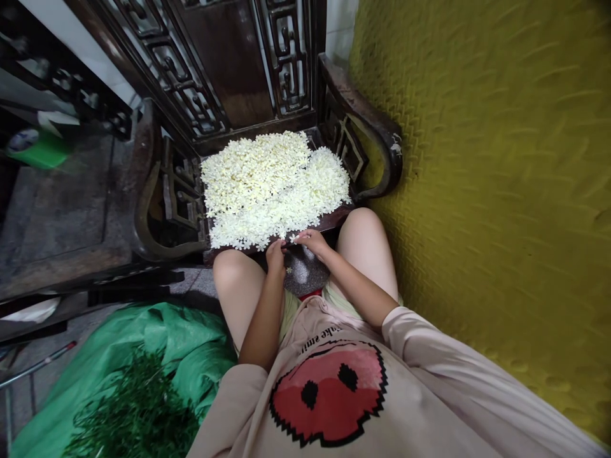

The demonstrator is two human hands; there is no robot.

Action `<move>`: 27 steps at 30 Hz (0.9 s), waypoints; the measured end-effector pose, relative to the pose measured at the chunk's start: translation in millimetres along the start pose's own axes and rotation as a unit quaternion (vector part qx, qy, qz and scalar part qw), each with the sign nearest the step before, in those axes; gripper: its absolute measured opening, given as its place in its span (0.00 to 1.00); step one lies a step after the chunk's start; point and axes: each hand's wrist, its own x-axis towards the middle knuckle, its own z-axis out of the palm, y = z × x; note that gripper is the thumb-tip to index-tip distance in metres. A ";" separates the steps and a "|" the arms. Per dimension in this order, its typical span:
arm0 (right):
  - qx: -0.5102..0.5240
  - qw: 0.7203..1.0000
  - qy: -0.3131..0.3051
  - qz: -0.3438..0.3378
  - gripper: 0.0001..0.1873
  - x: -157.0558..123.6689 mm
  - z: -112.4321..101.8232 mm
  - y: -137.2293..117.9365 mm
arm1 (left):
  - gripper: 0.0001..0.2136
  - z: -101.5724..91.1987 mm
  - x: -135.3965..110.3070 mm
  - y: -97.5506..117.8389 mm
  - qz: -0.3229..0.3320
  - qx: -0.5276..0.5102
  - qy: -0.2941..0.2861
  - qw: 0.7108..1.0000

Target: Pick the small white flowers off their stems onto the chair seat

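Note:
White, star-shaped flowers [267, 175] lie thickly spread over the seat of a dark wooden armchair. Some at the back have a yellower tint. At the seat's front edge, between the bare knees, my two hands work close together. My right hand [312, 242] has its thumb and fingers pinched at a single white flower [294, 239]. My left hand [275, 256] is closed in a pinch just to the left, its fingertips touching or near the lowest flowers. What it holds is too small to make out.
The chair's curved armrests [389, 152] rise on both sides. A yellow textured surface [501, 191] fills the right. At left are a dark wooden bench [67, 210] and a green round container [41, 149]. A green sheet [157, 324] with leafy stems [133, 407] lies lower left.

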 end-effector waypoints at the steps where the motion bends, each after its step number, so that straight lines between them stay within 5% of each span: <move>1: 0.000 1.000 0.003 0.004 0.14 -0.4 -0.5 -0.3 | 0.11 0.0 -0.4 -0.2 0.000 -0.001 -0.003 1.000; 7: 0.016 0.999 0.037 0.016 0.19 7.5 -8.0 -7.8 | 0.14 -0.6 -2.7 -5.0 0.024 0.006 -0.021 0.999; 13: 0.018 0.981 0.114 -0.157 0.24 43.7 -22.5 -24.9 | 0.13 -2.0 -1.7 -8.1 0.023 0.020 -0.025 0.999; 16: -0.038 0.966 0.200 -0.159 0.24 44.4 -22.0 -17.3 | 0.11 -2.0 -1.4 -6.8 0.014 0.015 -0.015 1.000; 18: -0.046 0.978 0.169 -0.109 0.21 34.1 -15.5 -8.3 | 0.10 -1.0 -1.5 -6.1 0.009 0.016 -0.008 1.000; 20: -0.054 0.993 0.071 -0.075 0.19 20.6 -6.4 -1.2 | 0.09 0.5 -1.6 -6.5 0.018 0.029 -0.006 0.999; 23: -0.058 0.993 -0.006 -0.100 0.18 5.6 3.9 2.0 | 0.09 1.9 -1.4 -8.4 0.072 0.068 0.007 0.995; 27: -0.062 0.986 -0.030 -0.150 0.16 3.5 3.9 -0.2 | 0.09 -0.2 -1.5 -8.4 0.171 0.129 0.042 0.976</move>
